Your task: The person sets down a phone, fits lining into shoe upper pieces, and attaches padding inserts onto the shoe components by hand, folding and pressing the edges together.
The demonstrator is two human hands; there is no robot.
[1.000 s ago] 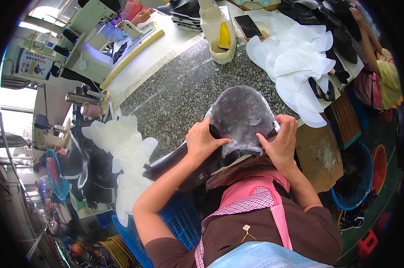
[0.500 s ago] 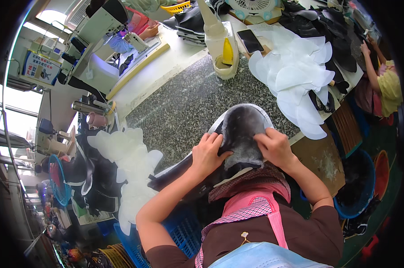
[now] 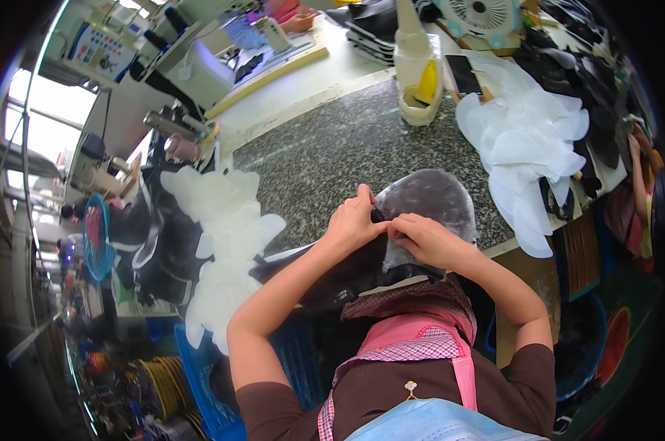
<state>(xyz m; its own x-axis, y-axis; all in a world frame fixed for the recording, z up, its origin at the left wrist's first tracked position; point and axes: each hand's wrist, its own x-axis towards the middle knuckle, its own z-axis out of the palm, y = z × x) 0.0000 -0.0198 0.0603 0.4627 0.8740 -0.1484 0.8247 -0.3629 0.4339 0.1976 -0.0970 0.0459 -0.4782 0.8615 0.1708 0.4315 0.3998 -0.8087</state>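
From my seat I see the left hand [image 3: 353,222] nearly closed, thumb and fingers pinching the left edge of a lined piece [image 3: 432,202]. The right hand [image 3: 429,241] reaches across the lining, its fingers bent and drawn together on that same edge, tips close to the left thumb; the small fold between them is mostly hidden from me.

The lined piece is black outside with a fuzzy grey inside turned up. Its rounded end lies over the near edge of the dark speckled slab [image 3: 332,147], and its lower end comes back to the wearer's checked apron [image 3: 402,356].

Left of the arms I have a heap of white cutouts [image 3: 229,220], with black pieces [image 3: 167,257] beside it and a blue crate [image 3: 204,397] below. To the right, more white sheets [image 3: 523,125] overlap the slab's edge. Farther up stand a pale bottle [image 3: 410,48], a dark phone [image 3: 462,75] and a fan [image 3: 487,16]. At upper left, a co-worker's hand [image 3: 301,23] is near a sewing machine [image 3: 274,33].
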